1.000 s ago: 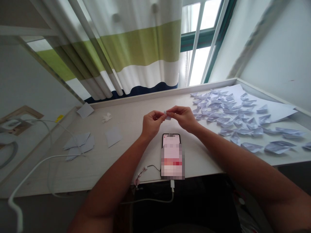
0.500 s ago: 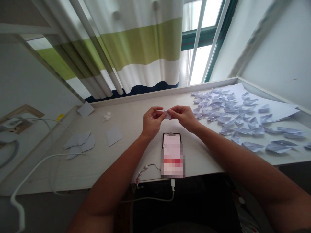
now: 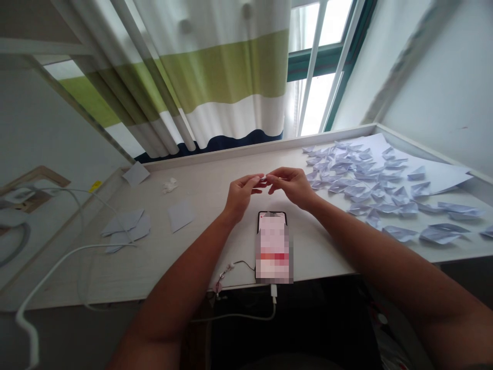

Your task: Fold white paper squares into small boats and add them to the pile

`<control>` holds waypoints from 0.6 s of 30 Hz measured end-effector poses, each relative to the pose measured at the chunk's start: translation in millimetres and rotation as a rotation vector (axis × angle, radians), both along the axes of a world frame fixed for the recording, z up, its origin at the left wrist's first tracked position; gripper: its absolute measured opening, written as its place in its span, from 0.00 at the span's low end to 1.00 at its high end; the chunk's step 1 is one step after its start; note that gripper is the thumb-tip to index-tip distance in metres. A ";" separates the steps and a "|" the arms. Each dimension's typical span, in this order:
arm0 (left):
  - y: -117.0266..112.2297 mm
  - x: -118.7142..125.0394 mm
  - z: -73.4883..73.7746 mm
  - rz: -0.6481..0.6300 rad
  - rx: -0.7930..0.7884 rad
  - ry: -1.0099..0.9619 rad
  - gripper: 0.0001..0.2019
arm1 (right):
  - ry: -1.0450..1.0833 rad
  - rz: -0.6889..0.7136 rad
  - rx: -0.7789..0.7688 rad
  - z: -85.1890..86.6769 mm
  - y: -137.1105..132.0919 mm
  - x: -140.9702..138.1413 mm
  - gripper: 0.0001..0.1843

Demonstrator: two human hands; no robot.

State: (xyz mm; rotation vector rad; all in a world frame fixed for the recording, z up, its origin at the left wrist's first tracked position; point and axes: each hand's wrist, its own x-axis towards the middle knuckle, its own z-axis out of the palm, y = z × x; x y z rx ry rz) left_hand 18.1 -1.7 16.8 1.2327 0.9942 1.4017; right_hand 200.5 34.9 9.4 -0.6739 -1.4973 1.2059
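Pale counter [image 3: 200, 195] by curtained window. Small paper piece [image 3: 264, 179] pinched between left hand [image 3: 241, 194] and right hand [image 3: 290, 185] above phone [image 3: 272, 246]; fold apparently being creased. Folded paper boats [image 3: 358, 180] massed right.

Paper [image 3: 264, 178] pinched between left hand [image 3: 241, 194] and right hand [image 3: 293, 185]: mostly covered by fingertips, fold shape unresolvable. Phone [image 3: 272, 246] screen blurred out. Cable [image 3: 46, 272] and rightmost boats [image 3: 487, 232] cut off by frame edges
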 end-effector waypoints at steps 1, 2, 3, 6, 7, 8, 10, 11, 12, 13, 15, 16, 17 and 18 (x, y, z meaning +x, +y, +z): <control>0.6 -0.8 0.4 0.017 0.014 -0.006 0.17 | 0.014 0.021 -0.014 0.1 -0.6 -0.8 0.24; 1.4 -1.7 0.4 0.033 0.030 -0.004 0.17 | 0.028 0.031 -0.025 -0.2 -0.8 -1.7 0.25; 2.2 -2.6 -0.1 0.044 0.045 0.001 0.19 | 0.043 0.031 -0.034 -0.9 -0.5 -2.6 0.25; 4.6 -4.3 -3.2 0.047 0.052 0.001 0.27 | 0.091 0.011 -0.064 -3.8 2.1 -4.1 0.28; 5.1 -4.5 -4.3 0.044 0.044 0.001 0.27 | 0.094 0.010 -0.080 -4.6 3.0 -4.0 0.29; 5.4 -4.4 -5.4 0.040 0.037 0.002 0.26 | 0.086 0.013 -0.093 -5.1 3.6 -3.6 0.30; 5.6 -3.8 -6.9 0.028 0.027 -0.004 0.25 | 0.050 0.021 -0.099 -5.1 4.0 -2.5 0.30; 5.4 -3.5 -7.3 0.021 0.018 -0.011 0.25 | 0.036 0.021 -0.090 -4.8 3.7 -2.0 0.29; 5.1 -3.2 -7.4 0.010 0.003 -0.018 0.26 | 0.030 0.017 -0.076 -4.5 3.3 -1.7 0.29; 4.7 -3.1 -7.3 -0.001 -0.016 -0.022 0.26 | 0.028 0.011 -0.061 -4.1 2.7 -1.6 0.28; 3.9 -3.1 -6.3 -0.018 -0.047 -0.014 0.26 | 0.031 0.008 -0.041 -3.4 1.7 -1.7 0.27; 3.6 -3.2 -5.5 -0.020 -0.052 -0.009 0.25 | 0.035 0.016 -0.037 -3.2 1.3 -1.8 0.26; 3.3 -3.3 -4.5 -0.015 -0.050 -0.009 0.24 | 0.040 0.029 -0.036 -2.9 1.0 -2.0 0.25; 3.1 -3.4 -3.4 -0.005 -0.046 -0.015 0.22 | 0.045 0.045 -0.035 -2.6 0.8 -2.0 0.23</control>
